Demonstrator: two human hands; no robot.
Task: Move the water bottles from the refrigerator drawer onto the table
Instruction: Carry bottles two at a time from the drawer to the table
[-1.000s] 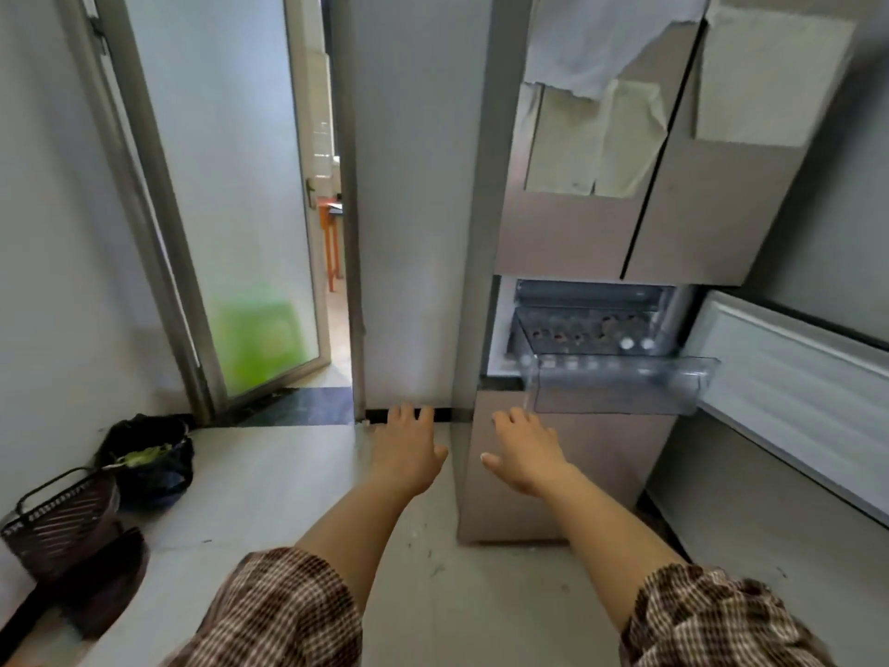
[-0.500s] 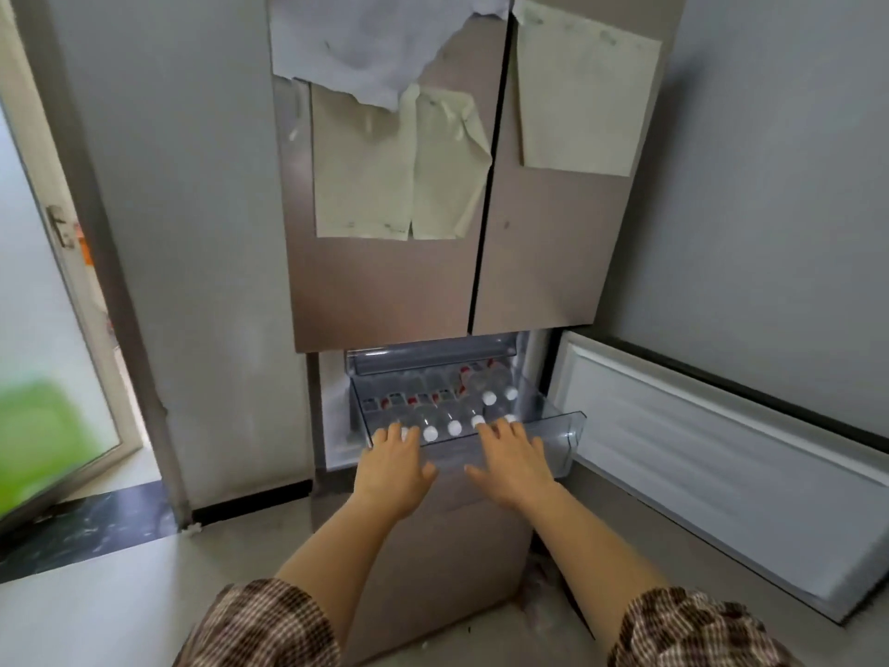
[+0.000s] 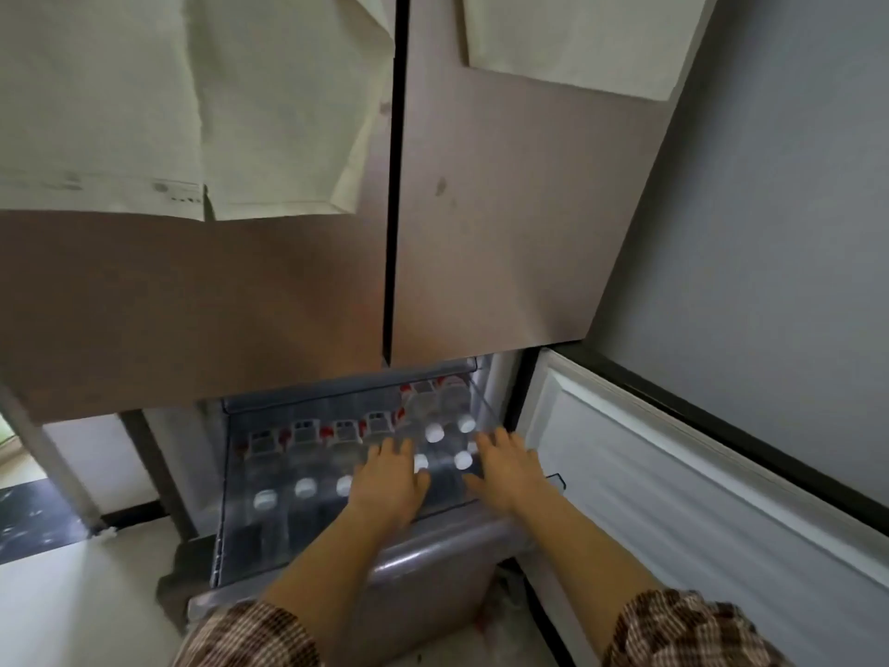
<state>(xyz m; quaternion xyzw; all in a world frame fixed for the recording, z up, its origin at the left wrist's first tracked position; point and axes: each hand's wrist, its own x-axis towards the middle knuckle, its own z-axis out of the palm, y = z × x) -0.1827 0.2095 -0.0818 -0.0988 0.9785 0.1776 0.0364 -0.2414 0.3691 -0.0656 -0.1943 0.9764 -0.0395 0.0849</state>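
Here, both hands reach over the open refrigerator drawer (image 3: 226, 546).
The left hand (image 3: 387, 483) and right hand (image 3: 510, 474) are spread flat and hold nothing. Capped water bottles (image 3: 305, 487) stand upright beneath, between and left of them.

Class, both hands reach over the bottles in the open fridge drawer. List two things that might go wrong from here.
1. The bottles are packed close together, so pulling one out may knock or drag its neighbours.
2. The drawer juts out over the floor; leaning on it with the left hand or right hand might strain it.
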